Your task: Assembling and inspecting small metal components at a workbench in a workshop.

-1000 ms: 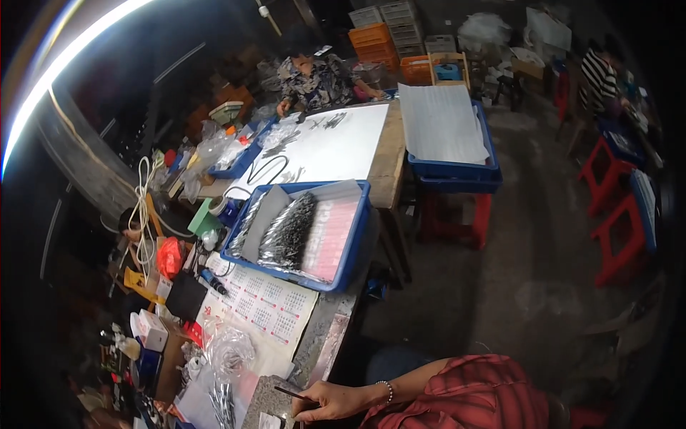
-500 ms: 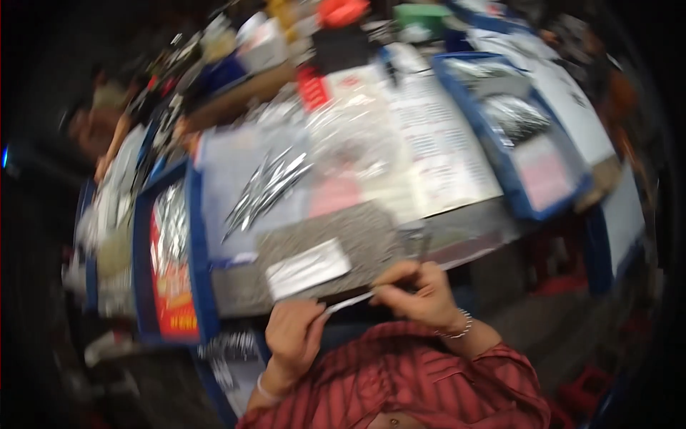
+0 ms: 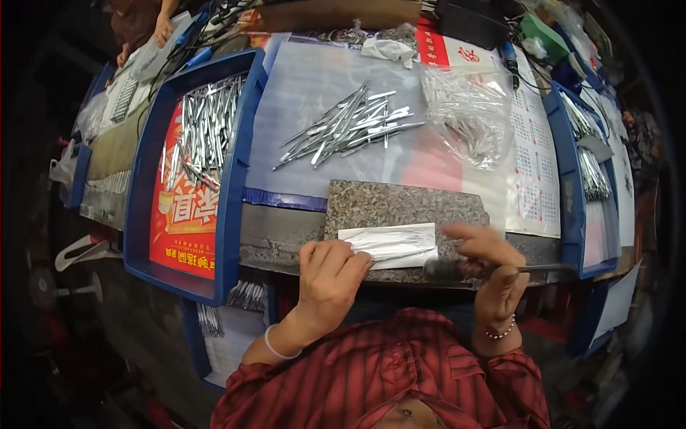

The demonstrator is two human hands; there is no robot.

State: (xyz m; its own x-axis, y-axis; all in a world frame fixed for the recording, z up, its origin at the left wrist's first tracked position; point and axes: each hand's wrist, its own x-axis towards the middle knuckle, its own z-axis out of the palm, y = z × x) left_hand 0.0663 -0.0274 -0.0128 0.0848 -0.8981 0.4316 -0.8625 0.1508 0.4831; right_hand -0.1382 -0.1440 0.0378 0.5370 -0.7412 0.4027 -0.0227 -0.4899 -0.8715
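Note:
A thin silvery metal strip (image 3: 404, 252) lies across a white pad (image 3: 425, 234) on a speckled stone slab (image 3: 400, 200). My left hand (image 3: 330, 280) is closed at the pad's left end, its fingertips pinching the strip's near end. Over the slab's right front corner is my right hand (image 3: 496, 275), smeared by motion. It grips what looks like a hammer; the dark head (image 3: 444, 270) is blurred beside the pad, and the thin handle (image 3: 554, 269) sticks out to the right.
Beyond the slab, a pile of slim metal pieces (image 3: 346, 129) lies on plastic sheeting. A clear bag (image 3: 468, 114) sits right of it. Blue trays (image 3: 232, 207) with more metal pieces flank the work area. Another person's hand (image 3: 163, 30) shows at the far left.
The strip held between both hands has come down onto the pad. My left hand moved up to the slab; my right moved right and now grips the hammer. The view has shifted.

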